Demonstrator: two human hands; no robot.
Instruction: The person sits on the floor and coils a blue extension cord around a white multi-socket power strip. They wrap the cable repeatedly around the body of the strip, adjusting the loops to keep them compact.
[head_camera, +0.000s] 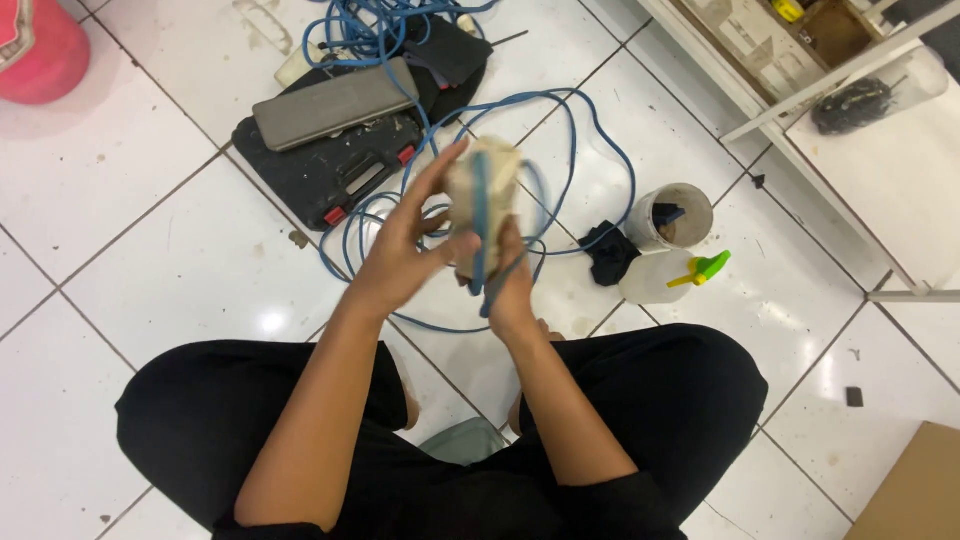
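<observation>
I sit cross-legged on a white tiled floor and hold a cream-coloured block-shaped object (486, 196) in front of me. A blue cable (600, 135) runs over its front face and loops out across the floor. My right hand (512, 283) grips the object from below, with the cable running down through the fingers. My left hand (408, 240) is against its left side, fingers spread and reaching up to its top edge.
A black tool case (330, 170) with red latches lies ahead, a grey flat box (335, 102) on top. To the right are a plastic jar (672, 214), a black cloth (608, 252), a spray bottle (668, 277), a white shelf frame (800, 130), and cardboard (915, 490). A pink object (40, 50) is far left.
</observation>
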